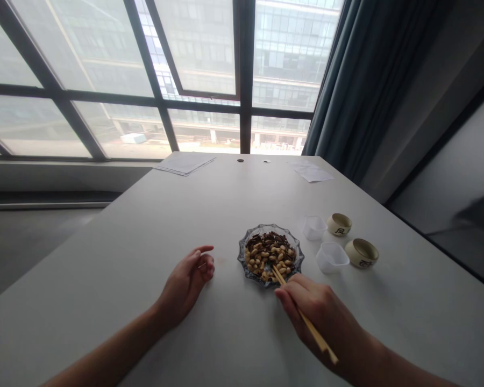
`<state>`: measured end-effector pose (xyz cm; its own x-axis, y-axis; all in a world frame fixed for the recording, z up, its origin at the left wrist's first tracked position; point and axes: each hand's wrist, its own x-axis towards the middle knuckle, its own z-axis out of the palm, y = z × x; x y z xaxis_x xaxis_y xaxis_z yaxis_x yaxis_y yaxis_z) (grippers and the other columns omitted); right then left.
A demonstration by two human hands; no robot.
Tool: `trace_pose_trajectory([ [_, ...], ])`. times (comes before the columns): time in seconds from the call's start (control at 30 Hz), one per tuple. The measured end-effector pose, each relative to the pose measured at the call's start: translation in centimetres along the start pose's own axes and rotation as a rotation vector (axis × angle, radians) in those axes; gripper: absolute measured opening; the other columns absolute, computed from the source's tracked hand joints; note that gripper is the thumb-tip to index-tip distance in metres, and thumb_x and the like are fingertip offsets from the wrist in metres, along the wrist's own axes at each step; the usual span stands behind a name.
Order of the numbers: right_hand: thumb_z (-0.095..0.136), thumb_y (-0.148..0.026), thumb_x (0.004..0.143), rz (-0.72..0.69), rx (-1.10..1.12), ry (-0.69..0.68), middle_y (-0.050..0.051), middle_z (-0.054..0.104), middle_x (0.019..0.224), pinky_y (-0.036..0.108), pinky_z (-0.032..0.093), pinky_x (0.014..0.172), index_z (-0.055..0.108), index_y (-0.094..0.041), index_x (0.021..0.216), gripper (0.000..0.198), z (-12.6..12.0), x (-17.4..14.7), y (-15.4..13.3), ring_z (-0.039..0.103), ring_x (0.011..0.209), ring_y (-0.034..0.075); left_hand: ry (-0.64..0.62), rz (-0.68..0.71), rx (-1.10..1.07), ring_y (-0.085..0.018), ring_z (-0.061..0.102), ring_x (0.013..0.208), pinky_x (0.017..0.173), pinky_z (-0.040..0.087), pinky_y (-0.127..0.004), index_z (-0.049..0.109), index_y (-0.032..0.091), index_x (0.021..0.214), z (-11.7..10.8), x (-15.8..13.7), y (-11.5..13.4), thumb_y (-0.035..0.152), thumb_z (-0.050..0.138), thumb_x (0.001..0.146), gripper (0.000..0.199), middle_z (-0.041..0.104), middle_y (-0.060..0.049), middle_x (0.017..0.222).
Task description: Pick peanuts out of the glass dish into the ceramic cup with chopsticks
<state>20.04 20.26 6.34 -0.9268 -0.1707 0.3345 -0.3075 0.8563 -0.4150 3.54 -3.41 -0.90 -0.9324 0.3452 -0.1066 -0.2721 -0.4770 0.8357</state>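
Note:
A pair of wooden chopsticks [315, 334] is gripped in my right hand [312, 303], tips down among the nuts at the near side of a glass bowl. Scalloped and greyish, the glass bowl [243, 262] holds pale pistachio-like nuts [280, 255] and, toward the back, darker brown pieces [269, 238]. Whether the tips pinch a nut is too small to tell. My left hand [189, 279] rests on its side on the table, left of the bowl and apart from it, fingers loosely curled and spread, with nothing in it.
Right of the bowl stand two clear plastic cups [332, 259] and two beige ceramic cups [362, 253] with dark characters. Papers [187, 163] lie at the far left of the white table [177, 215], with more sheets [312, 172] at the far right. Windows and a dark curtain [347, 91] are beyond.

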Motion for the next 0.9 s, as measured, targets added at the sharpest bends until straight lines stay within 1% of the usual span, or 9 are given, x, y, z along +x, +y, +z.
trace_pose_trajectory([
  [0.1, 0.034, -0.028, 0.108, -0.014, -0.004, 0.036, 0.005, 0.059, 0.070, 0.029, 0.037, 0.055, 0.054, -0.019, 0.072, 0.042, 0.3, 0.0, 0.3, 0.055, 0.057, 0.014, -0.004, 0.000, 0.003, -0.016, 0.054, 0.063, 0.058, 0.048, -0.025, 0.071, 0.012, 0.102, 0.0, 0.0, 0.0, 0.023, 0.065, 0.088, 0.020, 0.063, -0.006, 0.071],
  [0.17, 0.036, -0.028, 0.108, -0.015, 0.048, 0.067, 0.004, 0.058, 0.069, 0.028, 0.037, 0.053, 0.053, -0.019, 0.071, 0.042, 0.3, 0.0, 0.7, 0.053, 0.055, 0.013, -0.006, -0.001, -0.001, -0.016, 0.054, 0.062, 0.057, 0.048, -0.025, 0.071, 0.012, 0.102, 0.1, 0.0, 0.0, 0.023, 0.066, 0.087, 0.020, 0.063, -0.006, 0.071],
  [0.27, 0.040, -0.030, 0.106, 0.046, 0.228, 0.143, 0.005, 0.063, 0.070, 0.027, 0.045, 0.057, 0.059, -0.019, 0.072, 0.040, -0.2, -0.1, 1.6, 0.059, 0.060, 0.014, 0.000, -0.008, -0.012, -0.016, 0.054, 0.062, 0.058, 0.048, -0.025, 0.071, 0.011, 0.103, 0.1, -0.1, 0.1, 0.023, 0.067, 0.086, 0.021, 0.063, -0.006, 0.071],
  [0.33, 0.045, -0.034, 0.105, 0.148, 0.391, 0.211, 0.006, 0.069, 0.073, 0.027, 0.053, 0.062, 0.066, -0.018, 0.077, 0.038, -0.6, -0.3, 2.5, 0.067, 0.064, 0.016, 0.005, -0.010, -0.015, -0.016, 0.055, 0.062, 0.058, 0.048, -0.025, 0.071, 0.011, 0.103, 0.1, -0.1, 0.1, 0.023, 0.068, 0.085, 0.021, 0.063, -0.006, 0.071],
  [0.43, 0.057, -0.045, 0.099, 0.371, 0.631, 0.367, 0.008, 0.076, 0.073, 0.030, 0.062, 0.060, 0.074, -0.017, 0.084, 0.036, -1.5, -0.8, 3.8, 0.074, 0.063, 0.021, 0.000, -0.004, -0.002, -0.016, 0.054, 0.062, 0.058, 0.048, -0.025, 0.071, 0.012, 0.103, 0.0, 0.0, 0.1, 0.024, 0.068, 0.086, 0.021, 0.064, -0.006, 0.071],
  [0.53, 0.065, -0.053, 0.091, 0.535, 0.732, 0.553, 0.010, 0.076, 0.068, 0.033, 0.066, 0.057, 0.077, -0.017, 0.082, 0.039, -2.8, -2.0, 5.2, 0.076, 0.060, 0.026, -0.004, 0.001, 0.015, -0.016, 0.054, 0.063, 0.058, 0.048, -0.025, 0.071, 0.013, 0.103, 0.0, 0.0, 0.0, 0.024, 0.067, 0.087, 0.020, 0.063, -0.006, 0.071],
  [0.63, 0.070, -0.053, 0.087, 0.597, 0.745, 0.710, 0.012, 0.076, 0.067, 0.033, 0.066, 0.054, 0.078, -0.015, 0.079, 0.040, -4.7, -3.7, 7.0, 0.076, 0.060, 0.028, -0.005, 0.011, 0.028, -0.016, 0.054, 0.064, 0.058, 0.048, -0.024, 0.072, 0.012, 0.102, 0.0, -0.1, 0.0, 0.024, 0.067, 0.087, 0.020, 0.063, -0.006, 0.071],
  [0.77, 0.074, -0.051, 0.084, 0.645, 0.803, 0.946, 0.012, 0.075, 0.065, 0.026, 0.064, 0.053, 0.077, -0.013, 0.077, 0.039, -7.7, -6.5, 9.7, 0.076, 0.057, 0.024, 0.012, 0.003, 0.041, -0.016, 0.054, 0.063, 0.057, 0.050, -0.024, 0.072, 0.013, 0.102, 0.2, 0.0, 0.2, 0.024, 0.070, 0.083, 0.022, 0.062, -0.005, 0.071],
  [0.9, 0.072, -0.047, 0.087, 0.667, 0.739, 1.184, 0.010, 0.074, 0.062, 0.020, 0.063, 0.056, 0.074, -0.012, 0.073, 0.037, -10.0, -9.3, 12.3, 0.075, 0.057, 0.020, 0.101, -0.038, 0.050, -0.017, 0.056, 0.063, 0.055, 0.053, -0.023, 0.074, 0.015, 0.098, 1.0, 0.0, 0.6, 0.023, 0.076, 0.075, 0.025, 0.063, -0.005, 0.070],
])
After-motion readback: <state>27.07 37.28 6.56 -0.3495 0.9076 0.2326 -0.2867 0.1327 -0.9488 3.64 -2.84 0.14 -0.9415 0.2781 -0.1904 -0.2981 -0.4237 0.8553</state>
